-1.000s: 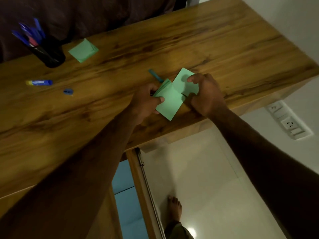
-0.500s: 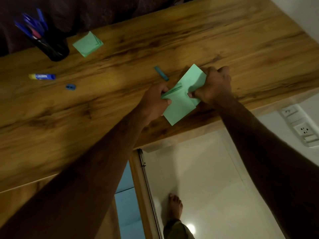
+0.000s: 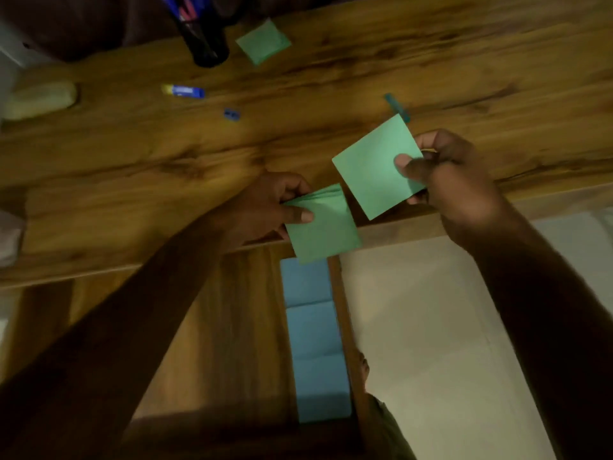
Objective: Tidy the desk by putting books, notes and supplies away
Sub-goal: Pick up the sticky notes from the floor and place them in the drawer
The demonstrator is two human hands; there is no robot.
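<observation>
Head view: at the near edge of the worktop (image 3: 431, 61), the left hand (image 3: 265, 210) pinches a loose, fanned stack (image 3: 323, 237) of green notes that juts out past that edge. The right hand (image 3: 444, 180) pinches a second note (image 3: 368, 171) between thumb and fingers just above the worktop. Each grip holds only one side of the paper, so sheets could slip from the fanned stack and drop off the worktop to the floor, while the note pile (image 3: 263, 41), glue stick (image 3: 182, 91) and sharpener (image 3: 231, 114) farther in on the worktop risk being overlooked.
</observation>
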